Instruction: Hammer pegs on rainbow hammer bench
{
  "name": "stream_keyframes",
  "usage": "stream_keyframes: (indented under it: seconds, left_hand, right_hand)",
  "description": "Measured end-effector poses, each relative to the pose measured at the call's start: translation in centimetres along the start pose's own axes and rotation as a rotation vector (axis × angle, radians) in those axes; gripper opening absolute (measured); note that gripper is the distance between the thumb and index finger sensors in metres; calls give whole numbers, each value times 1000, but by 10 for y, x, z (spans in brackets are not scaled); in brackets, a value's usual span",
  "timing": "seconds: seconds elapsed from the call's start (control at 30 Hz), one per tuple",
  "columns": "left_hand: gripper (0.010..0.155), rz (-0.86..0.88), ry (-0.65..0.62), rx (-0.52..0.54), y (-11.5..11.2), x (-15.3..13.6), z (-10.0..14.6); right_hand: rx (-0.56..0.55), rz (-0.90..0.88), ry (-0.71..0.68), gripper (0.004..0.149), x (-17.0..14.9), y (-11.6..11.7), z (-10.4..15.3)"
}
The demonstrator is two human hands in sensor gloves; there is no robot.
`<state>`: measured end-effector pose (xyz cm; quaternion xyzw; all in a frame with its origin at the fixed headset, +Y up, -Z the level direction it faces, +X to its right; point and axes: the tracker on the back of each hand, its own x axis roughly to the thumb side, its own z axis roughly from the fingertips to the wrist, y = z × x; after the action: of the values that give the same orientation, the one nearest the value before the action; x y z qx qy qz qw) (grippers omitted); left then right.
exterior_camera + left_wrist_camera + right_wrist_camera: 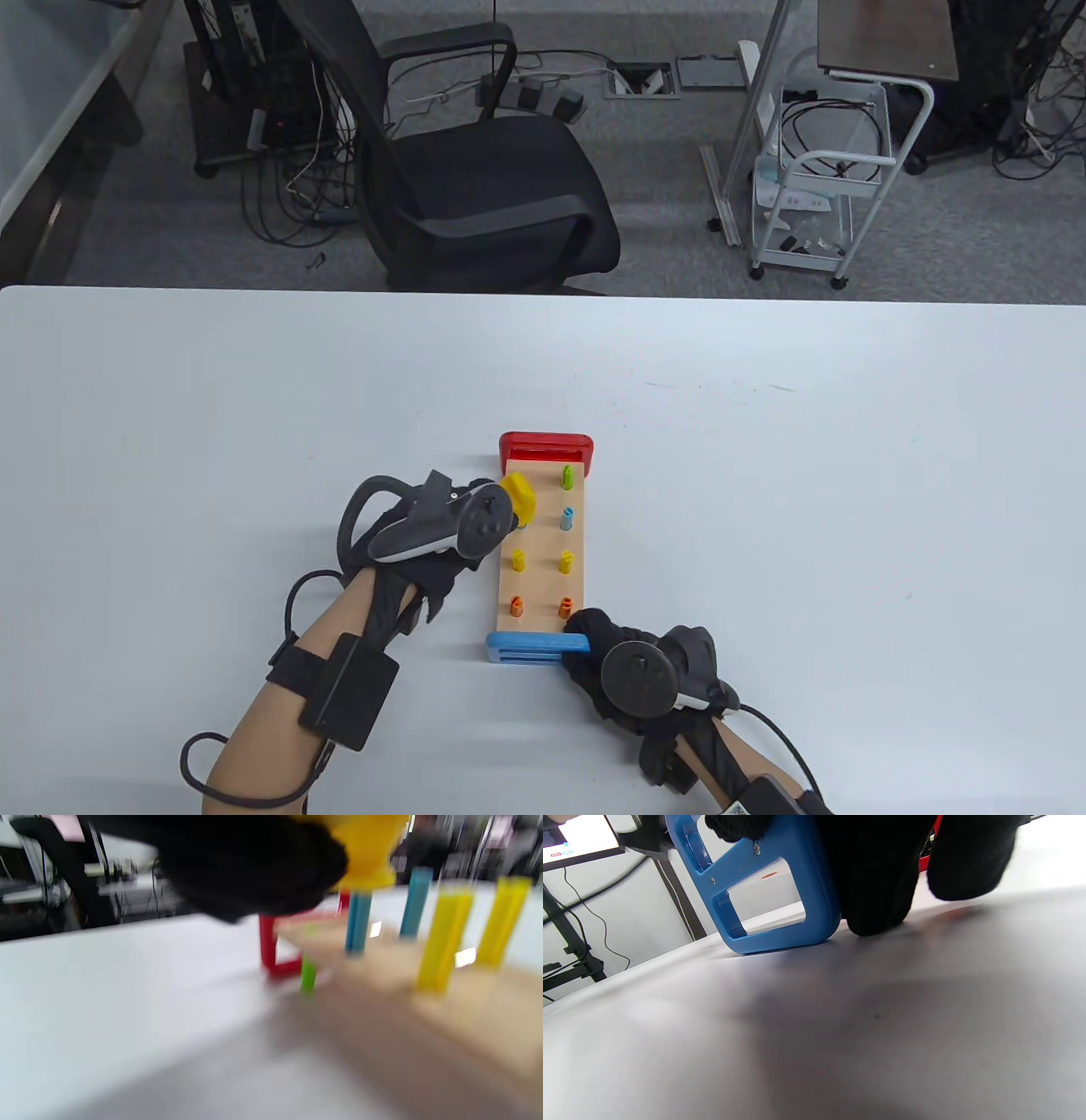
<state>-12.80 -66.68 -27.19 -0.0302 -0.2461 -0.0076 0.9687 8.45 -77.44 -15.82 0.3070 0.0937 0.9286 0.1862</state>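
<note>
The hammer bench (541, 543) is a wooden board on a red end leg (545, 445) and a blue end leg (530, 647), with green, blue, yellow and orange pegs standing in it. My left hand (458, 531) grips the hammer, whose yellow head (518, 495) sits on the left blue peg (357, 923). In the blurred left wrist view the hammer head (368, 846) touches that peg's top, and a green peg (308, 975) hangs below the board. My right hand (594, 641) holds the blue leg (763, 882) at the bench's near right corner.
The white table (764, 475) spreads wide around the bench. Beyond its far edge stand a black office chair (475, 187) and a white cart (814, 195).
</note>
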Motion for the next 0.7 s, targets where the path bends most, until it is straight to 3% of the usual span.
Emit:
stream_keyframes:
  seconds: [0.03, 0.07, 0.13, 0.2, 0.27, 0.33, 0.37, 0.43, 0.5, 0.53, 0.6, 0.63, 0.67, 0.7]
  left_hand:
    - [68, -43, 37, -168, 6, 1, -5]
    - [69, -53, 60, -195, 14, -2, 0]
    - [69, 66, 32, 35, 22, -5, 5]
    - [69, 71, 30, -24, 13, -1, 5]
    - [69, -99, 45, -159, -8, 2, -1]
    - [69, 6, 9, -18, -1, 1, 2]
    - [69, -17, 24, -119, 8, 0, 5]
    - [69, 41, 30, 27, 20, -2, 9]
    - [69, 111, 29, 63, 23, -3, 12]
    - [69, 97, 27, 56, 15, -2, 9]
    - [68, -104, 35, -197, -13, 5, -1]
    - [68, -147, 13, -95, -3, 1, 5]
    - [68, -40, 18, 25, 0, 2, 4]
    - [68, -32, 37, -48, 8, 1, 6]
  right_hand:
    - [0, 1, 0, 52, 0, 0, 0]
    - [-1, 0, -1, 52, 0, 0, 0]
    - [0, -1, 0, 52, 0, 0, 0]
    - [-1, -1, -2, 52, 0, 0, 0]
    - [0, -2, -2, 52, 0, 0, 0]
    - [0, -1, -2, 52, 0, 0, 0]
    - [-1, -3, -3, 52, 0, 0, 0]
    - [1, -2, -4, 52, -1, 0, -1]
    - [0, -3, -4, 52, -1, 0, 0]
    - [0, -2, -4, 52, -1, 0, 0]
    - [0, -3, -4, 52, -1, 0, -1]
    - [2, -3, -3, 52, 0, 0, -1]
    - [2, -2, -3, 52, 0, 0, 0]
    - [1, -2, -3, 52, -1, 0, 0]
